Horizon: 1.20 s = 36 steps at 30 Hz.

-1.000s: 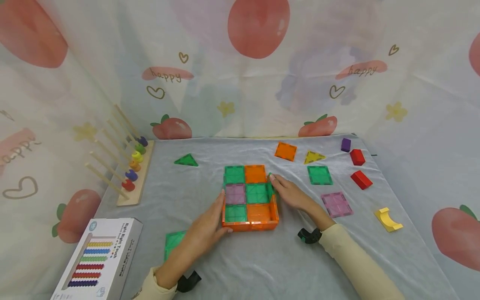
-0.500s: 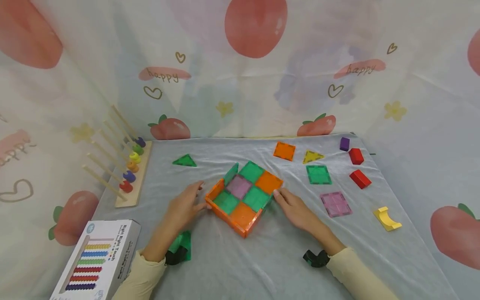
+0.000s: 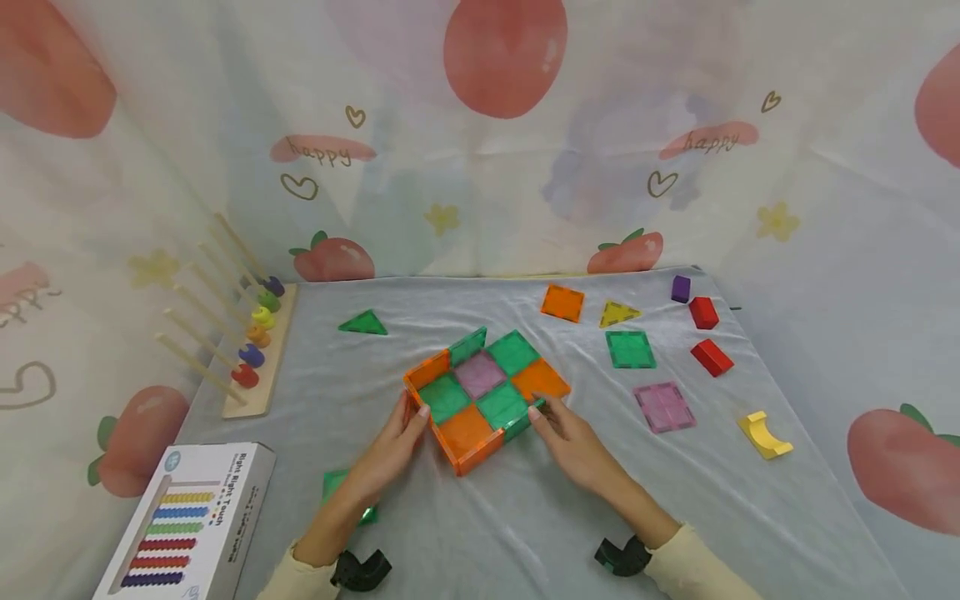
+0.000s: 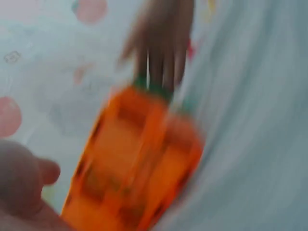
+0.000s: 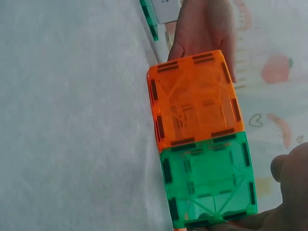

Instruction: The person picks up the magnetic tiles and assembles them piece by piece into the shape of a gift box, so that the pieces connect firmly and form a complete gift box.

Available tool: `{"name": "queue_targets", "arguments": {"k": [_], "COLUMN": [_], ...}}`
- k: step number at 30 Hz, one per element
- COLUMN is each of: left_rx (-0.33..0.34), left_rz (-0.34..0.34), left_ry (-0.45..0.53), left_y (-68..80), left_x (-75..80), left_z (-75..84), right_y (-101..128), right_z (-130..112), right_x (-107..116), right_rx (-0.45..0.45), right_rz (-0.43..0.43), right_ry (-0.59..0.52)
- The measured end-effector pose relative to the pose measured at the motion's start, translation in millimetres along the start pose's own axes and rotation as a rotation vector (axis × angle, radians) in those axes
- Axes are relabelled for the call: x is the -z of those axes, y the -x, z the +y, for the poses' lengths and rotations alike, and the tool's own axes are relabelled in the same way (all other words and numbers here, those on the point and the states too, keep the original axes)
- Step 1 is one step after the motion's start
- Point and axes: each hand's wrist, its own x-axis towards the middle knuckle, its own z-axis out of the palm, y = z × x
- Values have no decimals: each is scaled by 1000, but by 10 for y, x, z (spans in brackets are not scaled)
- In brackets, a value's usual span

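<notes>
A shallow open box of see-through magnetic tiles (image 3: 480, 375) lies at an angle mid-table, its floor green, orange and purple. Orange walls (image 3: 429, 367) line its left and near sides. One green wall (image 3: 468, 343) stands at the back left, another green wall (image 3: 523, 419) at the near right. My left hand (image 3: 393, 433) holds the orange near-left side, thumb on the wall. With my right hand (image 3: 573, 437) I pinch the near-right green wall by its end. In the right wrist view, fingers reach beneath the green tile (image 5: 211, 180); the left wrist view is blurred.
Loose tiles lie around: orange square (image 3: 562, 302), yellow triangle (image 3: 618, 313), green square (image 3: 631, 349), purple square (image 3: 664, 407), green triangle (image 3: 364, 322). Blocks (image 3: 712, 357) sit at right. A peg stand (image 3: 258, 392) and a boxed toy (image 3: 187, 517) stand left.
The tile box has turned clockwise, its near-right corner swinging toward the front. My left hand let go of its side, then took hold again; my right hand stayed at the green wall.
</notes>
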Motion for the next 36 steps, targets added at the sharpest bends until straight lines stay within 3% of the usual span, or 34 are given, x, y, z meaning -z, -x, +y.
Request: {"name": "queue_targets", "arguments": {"k": [3, 8, 10, 13, 18, 22, 26, 31, 36], "left_rx": [-3, -81, -81, -24, 30, 58, 66, 61, 76], "left_rz": [-22, 52, 86, 114, 95, 53, 27, 33, 58], "left_ry": [170, 297, 308, 290, 316, 364, 382, 360, 369], "left_y": [83, 31, -40, -191, -435, -528, -550, -552, -553], "left_x": [-211, -416, -428, -384, -256, -182, -163, -169, -193], "left_z": [21, 34, 33, 39, 79, 119, 134, 127, 133], "right_y": [6, 63, 102, 165, 253, 160, -132, -457, -644], "right_z": [10, 0, -15, -35, -63, -41, 60, 156, 132], "right_x": [-15, -59, -92, -147, -206, -75, 227, 455, 428], "right_rx": [1, -7, -13, -29, -55, 4, 6, -137, -153], "right_rz": [-4, 28, 30, 20, -24, 62, 168, 18, -65], "right_ry": [-18, -53, -81, -115, -106, 21, 232, 503, 689]}}
